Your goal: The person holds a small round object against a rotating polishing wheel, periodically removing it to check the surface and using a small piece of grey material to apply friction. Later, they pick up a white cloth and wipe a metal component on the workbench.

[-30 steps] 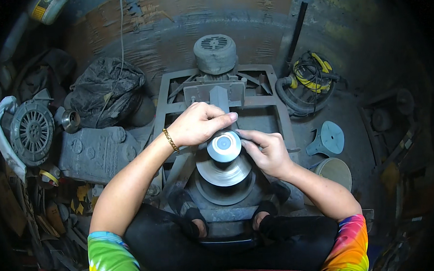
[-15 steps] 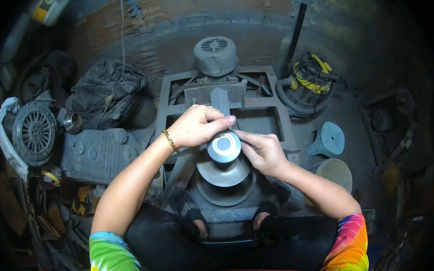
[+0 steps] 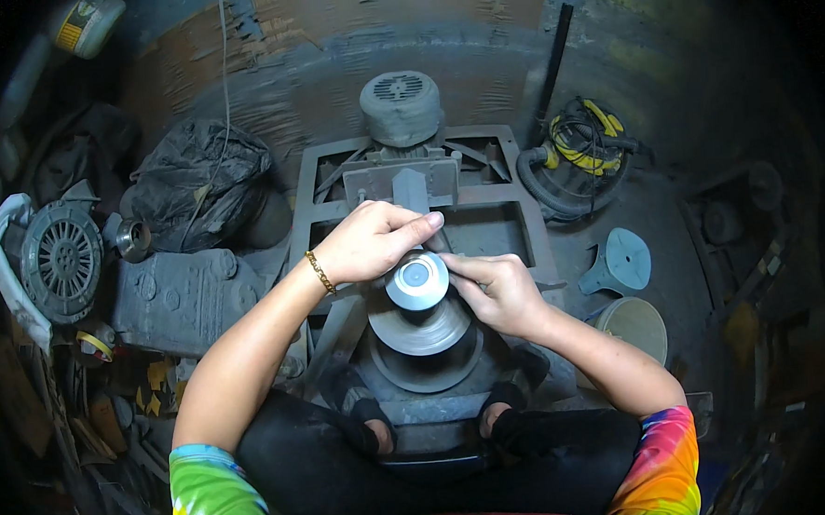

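A dusty grey floor [image 3: 652,208] is seen carrying everything. A grey metal machine frame [image 3: 523,224] is being borne at its centre. A black bag [image 3: 194,180] and a finned motor housing [image 3: 63,262] are lying at the left; a coiled yellow-and-black hose [image 3: 580,155] and two funnel-shaped cones [image 3: 623,260] are resting at the right.

- A dusty grey floor [image 3: 633,199] fills the dim workshop, darker toward the edges.
- A black bag [image 3: 199,180] slumps at left, beside a finned round casing [image 3: 63,257].
- A grey motor [image 3: 401,107] sits at the far end of a metal frame [image 3: 523,224].
- Coiled yellow and black cable [image 3: 584,146] lies at right, near a pale funnel [image 3: 623,260].
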{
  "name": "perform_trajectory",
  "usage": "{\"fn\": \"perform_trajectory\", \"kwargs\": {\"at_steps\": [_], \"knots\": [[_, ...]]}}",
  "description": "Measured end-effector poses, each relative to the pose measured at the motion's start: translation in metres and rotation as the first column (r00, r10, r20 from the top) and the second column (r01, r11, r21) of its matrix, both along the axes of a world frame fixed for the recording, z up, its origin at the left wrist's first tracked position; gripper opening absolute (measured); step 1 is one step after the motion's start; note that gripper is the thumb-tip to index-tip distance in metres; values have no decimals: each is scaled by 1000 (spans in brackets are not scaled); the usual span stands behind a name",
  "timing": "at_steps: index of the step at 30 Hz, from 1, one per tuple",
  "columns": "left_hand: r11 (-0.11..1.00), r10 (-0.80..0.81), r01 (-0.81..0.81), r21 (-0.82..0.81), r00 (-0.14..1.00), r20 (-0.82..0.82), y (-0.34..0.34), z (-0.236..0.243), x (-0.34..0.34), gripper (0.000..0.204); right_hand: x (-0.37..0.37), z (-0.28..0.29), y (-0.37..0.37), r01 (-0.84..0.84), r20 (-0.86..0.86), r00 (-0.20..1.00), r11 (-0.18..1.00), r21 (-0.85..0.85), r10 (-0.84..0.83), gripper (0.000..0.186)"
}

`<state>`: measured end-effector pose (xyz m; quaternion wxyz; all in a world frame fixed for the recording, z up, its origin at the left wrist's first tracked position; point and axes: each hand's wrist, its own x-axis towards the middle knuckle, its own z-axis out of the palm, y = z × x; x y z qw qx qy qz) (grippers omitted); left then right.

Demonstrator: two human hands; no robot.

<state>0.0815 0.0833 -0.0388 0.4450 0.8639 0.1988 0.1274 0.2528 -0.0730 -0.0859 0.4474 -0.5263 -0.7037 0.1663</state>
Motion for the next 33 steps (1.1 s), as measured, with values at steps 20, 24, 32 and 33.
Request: {"fn": "perform_trajectory", "kwargs": {"at_steps": [20, 24, 32, 33], "knots": [[997, -59, 57, 43, 997, 41, -6, 12, -3, 43, 2, 6, -1, 31, 141, 989, 993, 112, -47, 29], [996, -61, 58, 69, 997, 56, -4, 7, -5, 37, 1, 4, 2, 46, 126, 990, 994, 103, -58, 30], [995, -103, 103, -4, 992, -79, -4, 21, -3, 33, 1, 11, -1, 18, 138, 990, 996, 92, -31, 27], [993, -116, 116, -9, 991, -65, -3, 19, -3, 35, 1, 9, -1, 12, 139, 990, 995, 98, -26, 27]]}}
